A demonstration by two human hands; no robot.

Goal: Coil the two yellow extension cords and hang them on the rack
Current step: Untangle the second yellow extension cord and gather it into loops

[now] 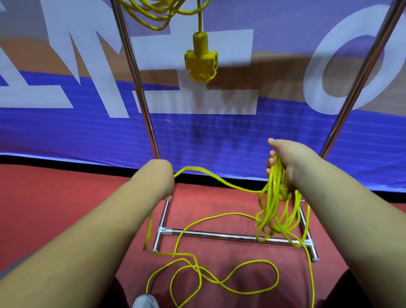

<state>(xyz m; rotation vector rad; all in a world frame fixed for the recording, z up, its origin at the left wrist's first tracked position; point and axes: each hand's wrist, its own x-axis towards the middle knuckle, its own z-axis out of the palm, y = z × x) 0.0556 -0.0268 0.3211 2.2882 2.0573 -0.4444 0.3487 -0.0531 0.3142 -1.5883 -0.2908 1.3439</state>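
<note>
Second cord: a bundle of yellow loops (273,200) hangs from the right hand, with a strand running across to the left hand and the loose remainder (214,277) snaking over the red floor (41,204).
First cord: already coiled (158,7) and hung high on the rack, its socket end (201,59) dangling below.
Right hand (282,162): fingers closed around the top of the loops.
Left hand (159,175): blurred; the strand leads into it, but the grip itself cannot be made out.
Rack (228,236): chrome uprights and a floor-level frame; the hanging loops drape over its base bar.
Risk: the loops could snag on the base bar when lifted, and the crossed slack on the floor could knot as it is drawn in; a shoe (146,305) close to the slack could trap it.
Containers: none in view.
Progress: one cord hung, I judge; the second partly coiled.
</note>
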